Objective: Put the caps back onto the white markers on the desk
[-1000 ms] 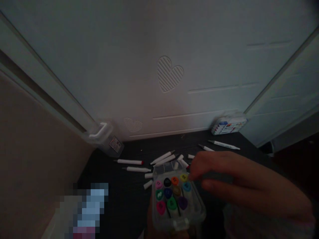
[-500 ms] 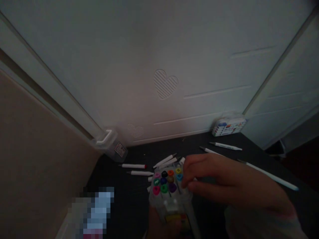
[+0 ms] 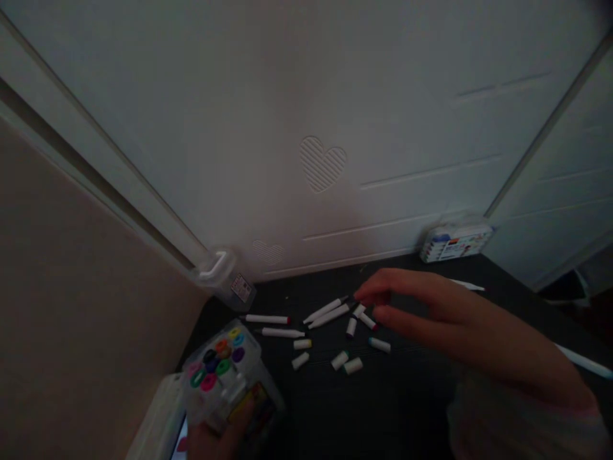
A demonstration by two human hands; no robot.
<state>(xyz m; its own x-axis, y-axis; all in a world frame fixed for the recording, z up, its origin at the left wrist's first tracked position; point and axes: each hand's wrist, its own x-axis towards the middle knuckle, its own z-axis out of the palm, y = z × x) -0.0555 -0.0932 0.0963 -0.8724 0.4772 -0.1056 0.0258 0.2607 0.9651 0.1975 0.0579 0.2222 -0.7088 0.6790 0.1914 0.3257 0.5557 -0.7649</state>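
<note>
My left hand (image 3: 220,431) grips a clear plastic marker case (image 3: 271,390), tilted at the lower left. Colourful round marker ends (image 3: 223,366) show in its top. My right hand (image 3: 440,319) hovers over the dark tabletop, thumb and fingers apart and nothing visible between them. Its fingertips are nearest to the tip of an uncapped white marker (image 3: 330,316) and a loose cap (image 3: 368,321); whether they touch is unclear. Several more caps lie in front, among them a blue-ended cap (image 3: 380,345) and a green-ended cap (image 3: 340,360).
A clear lidded container (image 3: 230,287) stands at the back left, against the white panel (image 3: 383,128). At the back right is a printed box (image 3: 457,246). More white markers (image 3: 265,319) lie left of centre; another marker (image 3: 587,362) lies partly behind my right arm.
My left hand has carried the marker case left and tilted it, uncovering the loose caps. My right hand has come away from the case and is now over the caps and markers.
</note>
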